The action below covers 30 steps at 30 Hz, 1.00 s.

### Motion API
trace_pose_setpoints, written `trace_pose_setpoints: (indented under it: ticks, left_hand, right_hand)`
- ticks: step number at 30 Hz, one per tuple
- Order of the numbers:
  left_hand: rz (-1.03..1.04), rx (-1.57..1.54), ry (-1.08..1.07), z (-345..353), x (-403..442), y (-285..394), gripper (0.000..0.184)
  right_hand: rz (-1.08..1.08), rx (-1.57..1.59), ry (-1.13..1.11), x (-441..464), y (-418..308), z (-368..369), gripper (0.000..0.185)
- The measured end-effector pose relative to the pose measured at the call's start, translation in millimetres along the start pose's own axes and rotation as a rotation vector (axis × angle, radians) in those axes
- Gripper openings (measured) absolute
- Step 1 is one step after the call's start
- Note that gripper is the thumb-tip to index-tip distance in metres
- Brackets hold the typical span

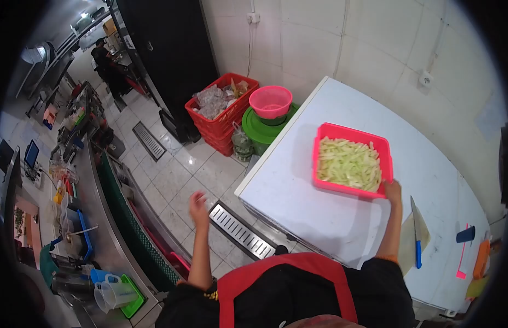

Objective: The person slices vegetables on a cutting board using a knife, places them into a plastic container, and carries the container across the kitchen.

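A pink rectangular tub (352,190) stands on the white worktop, holding pale green cut vegetable strips (349,163). My right hand (393,192) grips the tub's near right corner, thumb at the rim. Over the floor, left of the worktop, my left hand (198,208) hangs in the air with loosely bent fingers and nothing in it. To the right of my right forearm, a knife (417,235) with a blue handle lies on a light cutting board (407,249).
The white worktop (297,169) borders a wall. Beyond it are red crates (221,117), a pink bowl (271,103) and a green lidded bin (270,127). A steel counter (109,229) with clear jugs (114,294) runs along the left. Another person (105,65) stands far back.
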<state>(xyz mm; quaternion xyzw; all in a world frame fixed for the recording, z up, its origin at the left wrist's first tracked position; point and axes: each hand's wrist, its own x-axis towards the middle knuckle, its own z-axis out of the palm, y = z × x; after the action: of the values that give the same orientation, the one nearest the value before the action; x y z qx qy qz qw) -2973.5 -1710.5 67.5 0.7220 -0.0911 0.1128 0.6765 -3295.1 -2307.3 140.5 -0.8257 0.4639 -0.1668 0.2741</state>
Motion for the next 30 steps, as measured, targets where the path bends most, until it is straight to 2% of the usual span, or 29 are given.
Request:
trace_pose_setpoints:
  ticks: [2,3,4,6,7,8,9,11,12,13,15,16,17,20,25,27,29,30]
  left_hand:
    - [-0.027,-0.076,-0.342,78.3,12.8,38.7,0.024]
    - [-0.082,-0.02,-0.511,110.1,18.7,62.0,0.026]
    - [-0.061,0.029,-0.578,139.5,25.4,73.4,0.028]
    - [-0.274,-0.036,-0.584,188.7,31.0,107.3,0.029]
    - [-0.239,0.116,-0.63,202.4,39.1,98.3,0.028]
    - [-0.202,0.263,-0.674,215.6,48.0,80.7,0.028]
    - [-0.162,0.408,-0.715,223.9,51.2,69.6,0.027]
    - [-0.337,0.092,-0.764,226.3,46.4,67.0,0.025]
    - [-0.419,-0.064,-0.776,222.7,46.2,66.1,0.024]
    - [-0.376,-0.053,-0.715,216.8,47.8,59.6,0.023]
    - [-0.294,-0.023,-0.594,196.9,51.6,41.5,0.021]
    - [-0.262,-0.009,-0.473,167.4,59.6,96.4,0.019]
    - [-0.31,-0.055,-0.448,132.5,77.8,100.7,0.018]
    - [-0.405,-0.239,-0.279,18.8,110.7,133.5,0.017]
    - [-0.332,-0.194,-0.087,-63.3,118.8,90.9,0.021]
    - [-0.353,-0.203,0.07,-99.9,130.8,65.9,0.021]
    - [-0.377,-0.251,0.155,-165.8,149.3,58.9,0.02]
    - [-0.396,-0.263,0.204,-197.9,153.5,57.1,0.02]
  right_hand:
    - [0.008,-0.044,-0.001,-50.9,-49.4,23.0,0.04]
    - [-0.016,0.116,-0.027,-74.2,-68.8,31.1,0.038]
    - [-0.049,0.344,-0.07,-83.1,-68.9,45.7,0.033]
    - [0.067,0.448,-0.233,-89.3,-99.4,36.5,0.03]
    - [0.125,0.492,-0.311,-86.3,-112.8,30.9,0.029]
    - [0.098,0.422,-0.269,-76.9,-120.2,32.3,0.028]
    - [0.079,0.563,-0.259,-62.9,-122.7,42.0,0.027]
    - [0.046,0.851,-0.242,-43.0,-123.9,70.1,0.026]
    - [0.074,0.883,-0.259,-40.0,-122.7,73.3,0.027]
    - [0.094,0.919,-0.278,-34.0,-127.3,75.4,0.028]
    - [0.063,0.981,-0.295,-32.2,-141.8,100.0,0.029]
    - [0.006,1.0,-0.297,-39.5,-154.7,127.7,0.029]
    - [-0.046,1.015,-0.312,-50.5,-173.0,152.7,0.03]
    - [-0.034,1.157,-0.516,-112.9,-290.2,183.9,0.031]
    - [-0.134,1.022,-0.806,-89.8,-379.6,241.7,0.028]
    - [-0.161,0.968,-0.806,-102.1,-434.4,278.3,0.027]
    - [-0.335,0.886,-0.826,-134.1,-491.3,325.0,0.026]
    - [-0.227,0.973,-0.962,-152.8,-517.9,344.5,0.026]
